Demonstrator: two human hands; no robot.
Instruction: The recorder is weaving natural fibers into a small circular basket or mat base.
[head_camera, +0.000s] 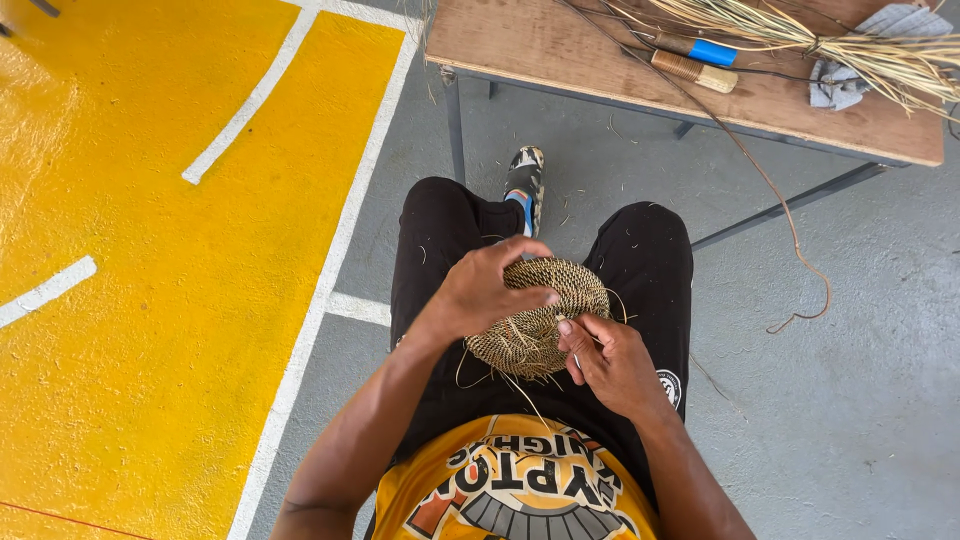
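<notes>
Both hands meet over my lap: my right hand pinches a thin straw strand at the woven disc's four o'clock edge, while my left hand curls over its ten o'clock rim, gripping it. At one o'clock stands a wooden table bearing a straw bundle.

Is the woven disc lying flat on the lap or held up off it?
Held up. The left hand grips the woven disc from its top edge, the right hand pinches its lower rim, and it tilts above the thighs.
</notes>
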